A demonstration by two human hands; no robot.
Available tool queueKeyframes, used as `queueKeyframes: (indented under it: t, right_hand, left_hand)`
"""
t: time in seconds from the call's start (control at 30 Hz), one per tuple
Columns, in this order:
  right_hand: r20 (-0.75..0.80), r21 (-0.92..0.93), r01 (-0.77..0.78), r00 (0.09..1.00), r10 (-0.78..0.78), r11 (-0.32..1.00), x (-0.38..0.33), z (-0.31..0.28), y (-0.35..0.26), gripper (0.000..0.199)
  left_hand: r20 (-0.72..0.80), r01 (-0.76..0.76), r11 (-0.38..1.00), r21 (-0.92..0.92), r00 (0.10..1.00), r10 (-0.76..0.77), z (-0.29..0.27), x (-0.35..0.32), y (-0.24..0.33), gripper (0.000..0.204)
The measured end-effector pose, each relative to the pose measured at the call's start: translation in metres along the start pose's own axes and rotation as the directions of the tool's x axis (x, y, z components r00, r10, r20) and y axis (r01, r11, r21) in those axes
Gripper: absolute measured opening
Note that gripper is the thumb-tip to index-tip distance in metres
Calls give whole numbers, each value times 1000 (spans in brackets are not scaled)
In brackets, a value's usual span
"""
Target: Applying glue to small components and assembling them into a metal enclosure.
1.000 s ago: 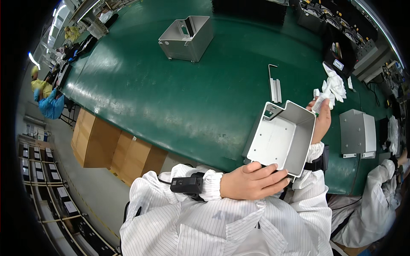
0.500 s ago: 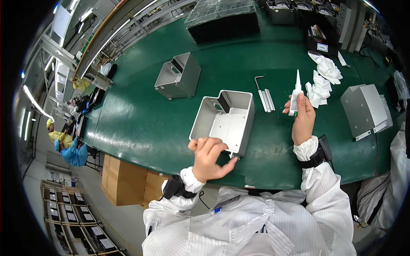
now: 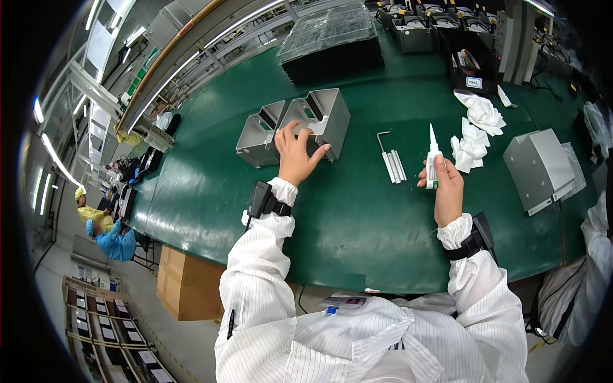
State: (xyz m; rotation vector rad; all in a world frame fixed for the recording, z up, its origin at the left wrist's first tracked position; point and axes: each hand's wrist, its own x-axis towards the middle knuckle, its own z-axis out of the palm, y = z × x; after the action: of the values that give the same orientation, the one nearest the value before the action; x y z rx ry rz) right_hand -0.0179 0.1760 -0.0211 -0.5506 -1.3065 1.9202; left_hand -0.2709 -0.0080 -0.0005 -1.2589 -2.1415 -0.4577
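My left hand (image 3: 295, 156) is at the near edge of a grey open-topped metal box (image 3: 336, 127), its fingers apart and in front of the rim. Whether the fingertips still touch the box I cannot tell. Close beside it on the left stands a similar grey box (image 3: 253, 152), also with a rectangular cutout in its far wall. My right hand (image 3: 448, 196) is closed around a small white glue bottle (image 3: 431, 165), held upright with its long tapered nozzle pointing up. Between the hands lie a hex key (image 3: 382, 142) and short silver metal bars (image 3: 394, 167) on the green table.
Crumpled white tissues (image 3: 480, 113) lie beyond my right hand. A grey metal housing (image 3: 539, 169) stands at the right. At the back are a black crate with clear trays (image 3: 329, 35) and a black bin (image 3: 469, 67). A cardboard box (image 3: 188, 284) sits below the table's front edge.
The box my left hand was at has moved away and to the left, beside the other box. The left hand went with it and its fingers have spread. My right hand keeps the glue bottle.
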Motion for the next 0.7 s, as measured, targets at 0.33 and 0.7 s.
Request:
queueKeyframes:
  t: [0.33,0.7]
  right_hand:
    - [44,-8,-34,998,34,999,-1,-4,0,35]
    - [58,16,-45,997,44,999,-2,-3,1,35]
  left_hand:
    - [87,353,915,197,923,-375,0,-4,-1,78]
    - [98,382,893,239,905,-413,-11,-4,-15,72]
